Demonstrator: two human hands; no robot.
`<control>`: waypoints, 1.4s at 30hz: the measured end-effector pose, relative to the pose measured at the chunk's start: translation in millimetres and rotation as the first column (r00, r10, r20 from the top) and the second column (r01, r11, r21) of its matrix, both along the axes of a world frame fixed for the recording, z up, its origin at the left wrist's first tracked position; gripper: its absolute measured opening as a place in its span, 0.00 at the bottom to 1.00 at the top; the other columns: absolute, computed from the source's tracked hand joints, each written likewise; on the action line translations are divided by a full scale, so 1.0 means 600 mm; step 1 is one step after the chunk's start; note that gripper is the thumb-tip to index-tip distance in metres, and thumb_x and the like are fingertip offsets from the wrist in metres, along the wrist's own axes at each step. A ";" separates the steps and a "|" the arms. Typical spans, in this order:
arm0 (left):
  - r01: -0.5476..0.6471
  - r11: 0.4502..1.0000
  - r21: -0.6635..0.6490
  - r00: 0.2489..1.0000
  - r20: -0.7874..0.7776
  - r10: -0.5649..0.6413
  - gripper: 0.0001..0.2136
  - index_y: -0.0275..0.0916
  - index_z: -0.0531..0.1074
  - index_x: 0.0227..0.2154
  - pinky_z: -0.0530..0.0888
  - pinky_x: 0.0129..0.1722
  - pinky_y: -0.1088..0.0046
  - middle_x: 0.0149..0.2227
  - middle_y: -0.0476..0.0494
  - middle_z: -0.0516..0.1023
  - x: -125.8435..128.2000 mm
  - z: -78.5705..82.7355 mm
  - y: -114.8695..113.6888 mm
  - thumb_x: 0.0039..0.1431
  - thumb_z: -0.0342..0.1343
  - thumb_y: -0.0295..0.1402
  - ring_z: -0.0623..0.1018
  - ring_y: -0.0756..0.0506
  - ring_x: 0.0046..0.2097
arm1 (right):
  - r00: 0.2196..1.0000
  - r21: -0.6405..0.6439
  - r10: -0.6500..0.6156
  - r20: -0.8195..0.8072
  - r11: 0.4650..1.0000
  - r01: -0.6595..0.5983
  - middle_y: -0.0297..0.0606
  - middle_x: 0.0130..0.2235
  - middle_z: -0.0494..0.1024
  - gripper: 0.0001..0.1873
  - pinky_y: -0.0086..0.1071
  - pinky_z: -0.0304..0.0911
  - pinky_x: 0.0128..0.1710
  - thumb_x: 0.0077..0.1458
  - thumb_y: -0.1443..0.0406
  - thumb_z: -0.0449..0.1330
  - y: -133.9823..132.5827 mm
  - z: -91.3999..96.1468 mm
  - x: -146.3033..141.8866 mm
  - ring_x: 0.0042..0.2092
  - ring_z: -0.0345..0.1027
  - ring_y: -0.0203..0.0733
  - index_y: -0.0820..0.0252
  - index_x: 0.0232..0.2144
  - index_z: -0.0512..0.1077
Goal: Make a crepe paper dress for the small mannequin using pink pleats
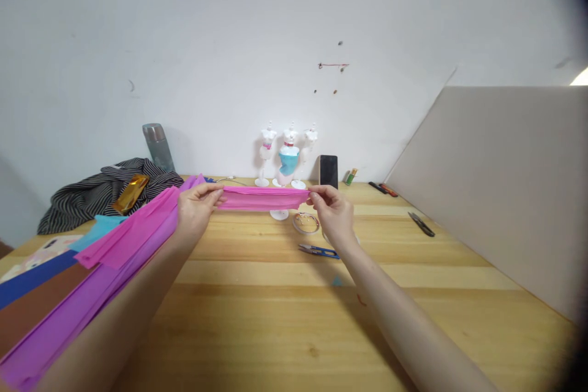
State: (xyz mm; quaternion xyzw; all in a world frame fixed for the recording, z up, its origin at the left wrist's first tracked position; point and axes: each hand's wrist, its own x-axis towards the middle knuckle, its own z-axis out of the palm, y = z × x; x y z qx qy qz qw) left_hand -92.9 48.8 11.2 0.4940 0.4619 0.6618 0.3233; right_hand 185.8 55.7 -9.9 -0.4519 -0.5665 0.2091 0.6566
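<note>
A strip of pink crepe paper [264,198] is stretched level above the table, its top edge folded or doubled. My left hand [196,207] pinches its left end between thumb and fingers. At the other end my right hand [333,211] grips it the same way. Just behind the strip stand several small white mannequins; the middle mannequin [289,156] wears a blue wrap and a red band. The left mannequin [266,150] has a pink band at its waist. Below my right hand lie blue-handled thread snips [319,251] and a ring of wire [305,222].
Purple sheets [87,306], pink sheets [133,226] and other coloured sheets cover the left side. Behind them are a striped cloth [105,187], a gold packet [131,193] and a bottle [158,147]. A phone [328,171], a cutter [421,224] and pens [383,188] lie toward the right.
</note>
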 end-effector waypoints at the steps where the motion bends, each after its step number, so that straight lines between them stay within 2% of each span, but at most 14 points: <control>1: 0.008 1.000 -0.009 1.000 0.010 -0.008 0.14 0.35 0.78 0.28 0.76 0.30 0.73 0.24 0.44 0.79 0.000 0.002 0.000 0.40 0.67 0.39 0.80 0.46 0.28 | 1.000 -0.011 0.006 -0.013 1.000 -0.006 0.37 0.28 0.78 0.09 0.31 0.66 0.28 0.50 0.61 0.60 0.000 0.001 0.000 0.28 0.72 0.39 0.61 0.31 0.74; 5: 0.043 0.995 -0.092 0.996 0.083 -0.035 0.17 0.34 0.76 0.27 0.76 0.28 0.73 0.22 0.44 0.79 0.005 0.015 -0.008 0.34 0.69 0.39 0.79 0.46 0.26 | 0.996 -0.051 0.045 -0.079 0.997 -0.049 0.37 0.26 0.77 0.09 0.30 0.65 0.26 0.47 0.61 0.63 0.001 0.005 0.000 0.28 0.73 0.40 0.61 0.28 0.73; 11: 0.110 0.973 -0.203 0.971 0.233 -0.061 0.16 0.34 0.75 0.27 0.76 0.29 0.76 0.25 0.44 0.80 0.006 0.035 -0.027 0.33 0.70 0.35 0.79 0.50 0.27 | 0.967 -0.151 0.117 -0.224 0.977 -0.153 0.37 0.22 0.77 0.11 0.31 0.65 0.25 0.40 0.60 0.68 -0.005 0.021 0.001 0.26 0.74 0.42 0.61 0.21 0.72; 16: 0.127 0.970 -0.209 0.959 0.277 -0.067 0.16 0.34 0.75 0.26 0.75 0.29 0.77 0.26 0.43 0.80 0.005 0.039 -0.031 0.33 0.71 0.34 0.78 0.51 0.27 | 0.935 -0.154 0.164 -0.316 0.963 -0.221 0.36 0.19 0.76 0.09 0.29 0.63 0.23 0.36 0.63 0.68 -0.010 0.027 0.000 0.23 0.69 0.37 0.61 0.19 0.72; 25: 0.113 0.979 -0.170 0.961 0.269 -0.064 0.14 0.34 0.73 0.24 0.73 0.29 0.80 0.22 0.46 0.79 0.007 0.034 -0.026 0.32 0.70 0.32 0.76 0.53 0.24 | 0.931 -0.139 0.160 -0.327 0.967 -0.215 0.34 0.18 0.75 0.07 0.28 0.60 0.22 0.36 0.66 0.67 -0.007 0.026 -0.001 0.21 0.65 0.34 0.60 0.16 0.71; 28: 0.099 0.985 -0.141 0.969 0.237 -0.064 0.14 0.35 0.74 0.25 0.73 0.26 0.80 0.22 0.47 0.78 0.006 0.027 -0.020 0.32 0.70 0.32 0.77 0.52 0.25 | 0.940 -0.131 0.146 -0.309 0.972 -0.194 0.34 0.18 0.74 0.08 0.28 0.60 0.22 0.37 0.66 0.67 -0.005 0.024 0.000 0.20 0.64 0.34 0.60 0.17 0.70; 34: 0.053 0.995 -0.081 0.993 0.107 -0.044 0.21 0.34 0.79 0.34 0.73 0.25 0.76 0.24 0.46 0.79 0.000 0.014 -0.010 0.32 0.71 0.36 0.77 0.49 0.25 | 0.956 -0.062 0.142 -0.258 0.985 -0.163 0.31 0.19 0.74 0.10 0.28 0.59 0.22 0.37 0.65 0.68 0.002 0.016 0.003 0.22 0.68 0.36 0.59 0.21 0.69; 37: 0.026 0.998 -0.065 0.998 0.053 -0.023 0.21 0.33 0.79 0.33 0.73 0.25 0.75 0.23 0.45 0.79 -0.003 0.009 -0.004 0.33 0.70 0.38 0.77 0.49 0.25 | 0.964 -0.046 0.157 -0.215 0.984 -0.170 0.33 0.22 0.75 0.08 0.29 0.60 0.23 0.40 0.64 0.67 0.005 0.011 0.005 0.24 0.69 0.36 0.59 0.26 0.73; 42: 0.018 0.999 -0.049 0.999 0.043 -0.016 0.17 0.33 0.79 0.29 0.74 0.26 0.75 0.21 0.46 0.78 -0.004 0.007 0.001 0.34 0.69 0.37 0.77 0.49 0.24 | 0.980 -0.035 0.140 -0.143 0.989 -0.146 0.35 0.28 0.78 0.12 0.32 0.64 0.27 0.43 0.63 0.65 0.011 0.001 0.007 0.27 0.70 0.37 0.59 0.34 0.77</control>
